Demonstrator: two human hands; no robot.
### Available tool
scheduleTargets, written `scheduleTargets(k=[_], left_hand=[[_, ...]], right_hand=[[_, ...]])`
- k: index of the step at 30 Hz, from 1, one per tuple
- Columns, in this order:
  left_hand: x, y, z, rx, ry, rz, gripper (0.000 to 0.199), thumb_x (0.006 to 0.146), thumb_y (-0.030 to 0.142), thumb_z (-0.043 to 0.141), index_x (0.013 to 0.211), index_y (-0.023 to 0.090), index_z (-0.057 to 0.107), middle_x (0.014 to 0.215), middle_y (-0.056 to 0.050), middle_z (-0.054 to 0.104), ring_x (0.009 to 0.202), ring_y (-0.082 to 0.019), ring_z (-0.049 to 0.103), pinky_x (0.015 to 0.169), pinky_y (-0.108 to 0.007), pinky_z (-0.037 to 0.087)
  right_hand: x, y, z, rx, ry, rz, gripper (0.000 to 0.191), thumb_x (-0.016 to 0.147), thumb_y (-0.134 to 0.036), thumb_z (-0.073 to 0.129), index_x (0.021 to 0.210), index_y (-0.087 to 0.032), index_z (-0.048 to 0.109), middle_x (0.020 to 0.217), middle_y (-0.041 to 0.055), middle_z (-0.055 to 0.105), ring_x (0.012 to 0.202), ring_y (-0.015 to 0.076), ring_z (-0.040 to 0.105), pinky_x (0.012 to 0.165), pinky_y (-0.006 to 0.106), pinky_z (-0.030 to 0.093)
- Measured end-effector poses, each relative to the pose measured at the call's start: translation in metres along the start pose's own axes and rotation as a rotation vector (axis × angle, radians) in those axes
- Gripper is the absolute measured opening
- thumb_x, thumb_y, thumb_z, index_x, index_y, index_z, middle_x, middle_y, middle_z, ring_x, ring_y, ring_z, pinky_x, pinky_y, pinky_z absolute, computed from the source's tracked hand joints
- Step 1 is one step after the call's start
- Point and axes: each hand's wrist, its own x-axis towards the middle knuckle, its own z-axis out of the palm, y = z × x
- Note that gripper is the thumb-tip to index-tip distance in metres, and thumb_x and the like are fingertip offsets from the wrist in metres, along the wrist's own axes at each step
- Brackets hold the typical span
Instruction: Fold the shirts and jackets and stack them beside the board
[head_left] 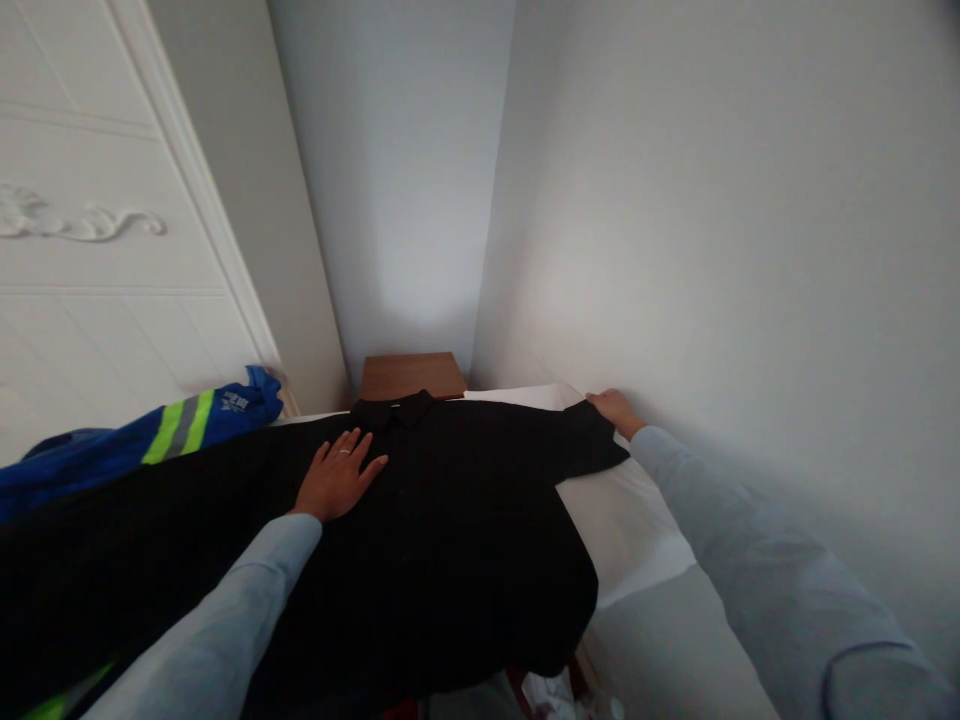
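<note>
A black short-sleeved shirt (457,510) lies spread out in front of me, its collar toward the far side and its lower hem hanging over the near edge. My left hand (337,475) rests flat on the shirt's upper left part, fingers spread, a ring on one finger. Over at the right, my right hand (615,410) has its fingers closed on the end of the shirt's right sleeve, beside the wall. Beneath the shirt is a white cloth (626,530), showing around the right sleeve.
A blue garment (217,415) with yellow-green and grey stripes lies at the left. Behind the collar stands a brown wooden box-like piece (412,375). White panelled furniture (112,200) rises at the left, and a pale wall (712,220) borders the right. Crumpled white items (551,695) show below the hem.
</note>
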Motion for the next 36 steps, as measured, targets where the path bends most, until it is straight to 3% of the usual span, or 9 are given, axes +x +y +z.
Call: scheduleTargets(k=[5,12,20,25,30,33,36], left_hand=[[0.000,0.000,0.001,-0.014,0.020,0.004,0.069,0.100,0.056,0.032,0.153,0.013,0.043,0.160,-0.016,0.037,0.150,-0.031,0.030,0.121,-0.053,0.024],[-0.001,0.002,0.000,-0.005,0.016,-0.001,0.069,0.099,0.055,0.033,0.153,0.012,0.043,0.160,-0.016,0.037,0.151,-0.032,0.030,0.121,-0.054,0.024],[0.000,-0.001,0.003,-0.003,0.033,0.013,0.069,0.099,0.056,0.031,0.152,0.014,0.044,0.160,-0.016,0.038,0.150,-0.032,0.031,0.120,-0.054,0.025],[0.000,0.001,0.000,0.008,0.004,0.007,0.071,0.100,0.056,0.029,0.154,0.013,0.040,0.161,-0.016,0.036,0.151,-0.031,0.029,0.121,-0.053,0.024],[-0.001,0.004,-0.003,-0.014,-0.023,0.003,0.070,0.101,0.056,0.027,0.155,0.013,0.039,0.162,-0.016,0.034,0.152,-0.032,0.026,0.122,-0.053,0.021],[0.002,0.004,-0.004,-0.075,-0.023,0.000,0.070,0.102,0.056,0.023,0.154,0.012,0.041,0.162,-0.016,0.034,0.152,-0.031,0.026,0.122,-0.053,0.020],[0.007,-0.004,-0.006,-0.170,-0.010,-0.036,0.070,0.103,0.052,0.019,0.153,0.009,0.039,0.162,-0.017,0.033,0.152,-0.029,0.026,0.122,-0.050,0.023]], right_hand=[[0.005,0.002,-0.004,0.100,0.062,0.095,0.038,0.084,-0.024,0.062,0.121,-0.015,0.067,0.111,0.0141,0.075,0.095,0.0233,0.072,0.076,0.028,0.052],[0.000,-0.002,-0.007,0.149,0.188,0.069,0.052,0.086,-0.010,0.050,0.138,-0.012,0.052,0.135,0.0176,0.062,0.120,0.0232,0.061,0.098,0.031,0.047],[-0.023,-0.015,-0.009,0.042,0.268,-0.108,0.042,0.096,-0.023,0.043,0.135,-0.011,0.053,0.137,0.0196,0.056,0.130,0.0290,0.050,0.111,0.037,0.037],[-0.053,-0.020,-0.006,0.059,0.197,-0.389,0.043,0.096,-0.025,0.045,0.136,-0.013,0.052,0.140,0.0181,0.055,0.134,0.0276,0.048,0.115,0.040,0.036],[-0.109,-0.016,0.002,0.068,0.064,-0.607,0.046,0.096,-0.036,0.050,0.140,-0.020,0.051,0.146,0.0149,0.052,0.140,0.0279,0.045,0.117,0.046,0.036],[-0.134,-0.008,0.005,0.068,0.013,-0.618,0.048,0.094,-0.038,0.055,0.138,-0.020,0.054,0.147,0.0152,0.052,0.138,0.0296,0.047,0.117,0.046,0.037],[-0.139,0.007,0.009,0.109,-0.011,-0.527,0.044,0.093,-0.035,0.057,0.134,-0.019,0.058,0.142,0.0153,0.057,0.133,0.0294,0.053,0.115,0.044,0.039]])
